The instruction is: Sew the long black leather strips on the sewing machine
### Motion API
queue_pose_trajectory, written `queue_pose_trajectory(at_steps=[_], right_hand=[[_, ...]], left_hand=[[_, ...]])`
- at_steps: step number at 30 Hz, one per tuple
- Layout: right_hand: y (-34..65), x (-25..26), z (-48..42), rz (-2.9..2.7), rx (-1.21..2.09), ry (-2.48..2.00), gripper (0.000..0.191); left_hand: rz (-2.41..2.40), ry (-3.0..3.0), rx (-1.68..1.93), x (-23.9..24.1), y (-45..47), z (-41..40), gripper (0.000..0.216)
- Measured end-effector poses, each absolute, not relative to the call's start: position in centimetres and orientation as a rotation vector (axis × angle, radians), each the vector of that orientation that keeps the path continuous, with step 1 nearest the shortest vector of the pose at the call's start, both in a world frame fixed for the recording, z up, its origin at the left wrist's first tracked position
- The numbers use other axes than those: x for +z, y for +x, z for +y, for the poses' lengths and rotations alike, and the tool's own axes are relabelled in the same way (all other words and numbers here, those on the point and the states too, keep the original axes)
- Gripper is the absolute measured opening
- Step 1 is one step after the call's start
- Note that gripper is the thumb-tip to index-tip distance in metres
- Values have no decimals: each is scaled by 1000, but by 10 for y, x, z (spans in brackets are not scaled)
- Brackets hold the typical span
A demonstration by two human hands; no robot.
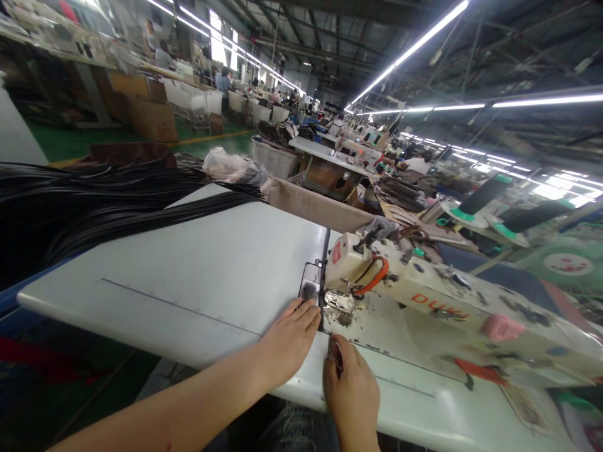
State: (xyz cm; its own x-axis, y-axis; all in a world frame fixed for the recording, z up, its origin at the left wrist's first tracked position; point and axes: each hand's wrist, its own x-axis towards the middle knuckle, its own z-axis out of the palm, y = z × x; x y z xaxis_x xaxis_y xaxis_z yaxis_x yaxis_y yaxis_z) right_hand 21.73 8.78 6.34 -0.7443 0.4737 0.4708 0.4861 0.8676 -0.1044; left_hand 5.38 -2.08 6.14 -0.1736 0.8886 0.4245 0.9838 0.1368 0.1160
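My left hand (288,339) lies flat on the white sewing table (188,276), fingers stretched out, fingertips pressing beside a thin black strap (323,276) that runs under the needle of a worn white sewing machine (424,301). My right hand (351,383) sits just in front of the machine bed, fingers curled in a pinch on the near end of the black strap. The strap passes a metal plate (309,287) and runs away behind the machine head.
A big heap of black straps (94,201) covers the table's far left. A clear plastic bag (230,166) lies behind it. Thread cones (480,201) stand at the right. Other work tables, machines and people fill the hall beyond.
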Motion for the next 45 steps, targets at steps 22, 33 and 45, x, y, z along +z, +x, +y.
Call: queue_pose_trajectory(at_steps=[22, 33, 45], right_hand=[[217, 65, 80, -2509, 60, -723, 36], [217, 66, 78, -2517, 64, -732, 36], [216, 67, 77, -2468, 85, -720, 34]], left_hand=[[-2391, -1965, -534, 78, 19, -2, 57], [-2406, -1952, -456, 80, 21, 0, 57], [-2386, -2002, -799, 79, -39, 53, 32]])
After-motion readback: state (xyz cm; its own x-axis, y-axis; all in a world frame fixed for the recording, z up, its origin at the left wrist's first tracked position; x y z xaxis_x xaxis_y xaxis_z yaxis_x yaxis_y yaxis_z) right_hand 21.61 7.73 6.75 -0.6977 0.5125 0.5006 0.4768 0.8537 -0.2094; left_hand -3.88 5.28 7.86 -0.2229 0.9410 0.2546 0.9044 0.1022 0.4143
